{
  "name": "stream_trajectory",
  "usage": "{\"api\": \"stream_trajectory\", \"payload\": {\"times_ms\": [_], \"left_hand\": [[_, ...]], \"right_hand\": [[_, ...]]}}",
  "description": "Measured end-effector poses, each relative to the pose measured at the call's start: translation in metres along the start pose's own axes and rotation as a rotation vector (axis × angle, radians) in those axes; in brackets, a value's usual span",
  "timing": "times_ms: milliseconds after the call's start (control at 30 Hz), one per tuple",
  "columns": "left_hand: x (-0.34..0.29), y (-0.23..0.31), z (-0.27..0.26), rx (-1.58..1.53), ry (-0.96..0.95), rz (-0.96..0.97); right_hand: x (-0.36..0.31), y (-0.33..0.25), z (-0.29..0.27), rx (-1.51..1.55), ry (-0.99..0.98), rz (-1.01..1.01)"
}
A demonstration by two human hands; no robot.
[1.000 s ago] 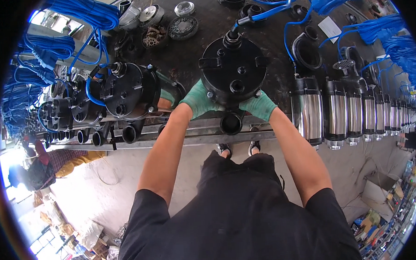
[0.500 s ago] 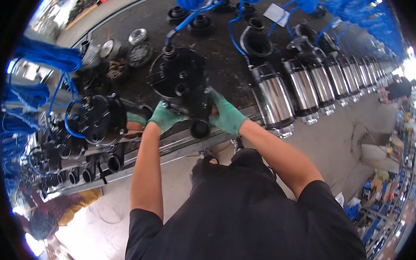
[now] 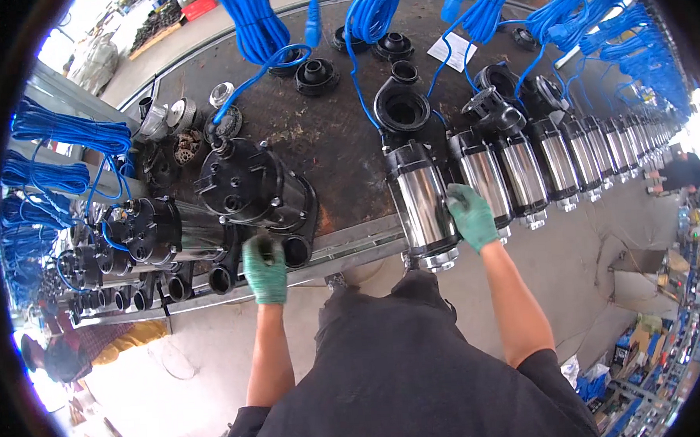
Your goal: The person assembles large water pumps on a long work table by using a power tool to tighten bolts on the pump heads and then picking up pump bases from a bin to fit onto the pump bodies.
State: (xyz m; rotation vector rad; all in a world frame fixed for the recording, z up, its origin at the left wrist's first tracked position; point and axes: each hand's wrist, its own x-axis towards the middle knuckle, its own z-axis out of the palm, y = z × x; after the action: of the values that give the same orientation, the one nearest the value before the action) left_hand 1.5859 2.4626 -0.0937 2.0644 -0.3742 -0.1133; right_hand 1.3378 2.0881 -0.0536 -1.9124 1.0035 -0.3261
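Note:
My left hand (image 3: 265, 269), in a green glove, is by the lower front of a black-topped pump (image 3: 243, 184) that stands on the bench at left. Its fingers look bent but are smeared, and whether they touch the pump is unclear. A round outlet opening (image 3: 296, 251) shows at that pump's base. Further right, my gloved right hand (image 3: 472, 215) rests its fingers along the right side of a pump with a shiny steel cylinder (image 3: 425, 207), which lies on its side. Above this cylinder sits an open black pump housing (image 3: 402, 107).
More steel-bodied pumps (image 3: 554, 156) lie in a row to the right. Finished-looking black pumps (image 3: 151, 231) line the left edge. Blue cable coils (image 3: 260, 27) hang over the dark workbench (image 3: 339, 149). Black flanged parts (image 3: 316, 76) and a white paper (image 3: 452, 51) lie toward the back.
Both hands have let go of the black-topped pump, which now stands further left. My right hand has moved right to the steel cylinder. The view has shifted.

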Motion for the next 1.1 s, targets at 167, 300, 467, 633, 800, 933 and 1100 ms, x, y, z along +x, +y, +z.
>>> {"api": "stream_trajectory", "payload": {"times_ms": [167,300,467,633,800,933,1100], "left_hand": [[-0.032,0.058,0.098,-0.028,-0.254,-0.001],[-0.043,0.117,0.18,-0.179,-0.477,-0.387],[-0.058,0.107,0.247,-0.53,-0.605,-0.588],[-0.046,0.128,0.247,-0.567,-0.626,-0.717],[-0.063,0.086,0.258,-1.056,-0.555,-0.716],[-0.076,0.093,0.228,-1.562,-0.627,-0.87],[-0.081,0.094,0.189,-1.505,-0.535,-0.574]], "right_hand": [[0.086,0.012,0.014,-0.118,-0.127,-0.029],[0.158,0.012,0.035,0.136,-0.293,0.058],[0.114,0.019,0.04,0.071,-0.392,0.2],[0.078,0.042,0.032,0.259,-0.483,0.242],[0.058,0.029,0.048,0.215,-0.428,0.022],[0.011,-0.033,0.038,-0.208,-0.316,-0.373],[-0.003,-0.077,0.017,-0.217,-0.563,-0.403]]}}
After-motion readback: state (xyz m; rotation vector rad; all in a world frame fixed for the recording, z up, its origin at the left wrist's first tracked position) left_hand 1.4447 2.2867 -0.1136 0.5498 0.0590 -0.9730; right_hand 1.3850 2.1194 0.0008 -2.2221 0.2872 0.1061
